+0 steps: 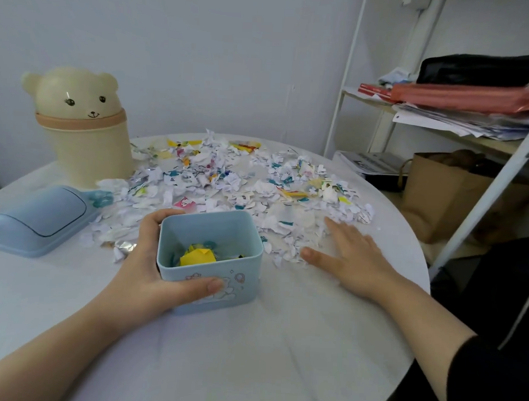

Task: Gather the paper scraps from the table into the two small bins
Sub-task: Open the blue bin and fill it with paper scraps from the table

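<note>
A small blue square bin [239,277] stands open on the white round table [252,350], with yellow and other scraps at its bottom. My left hand [146,274] grips it from the left, thumb across its front wall. My right hand [354,260] lies flat, fingers spread, on the table at the near right edge of the paper scraps [228,181]. These white and coloured scraps spread across the far half of the table. A cream bear-shaped bin [88,140] with its domed lid on stands at the back left.
The blue bin's lid [40,219] lies on the table at the left. Right of the table stand a white shelf [439,131] with stacked papers and folders and a brown paper bag [443,194] on the floor. A wall is close behind.
</note>
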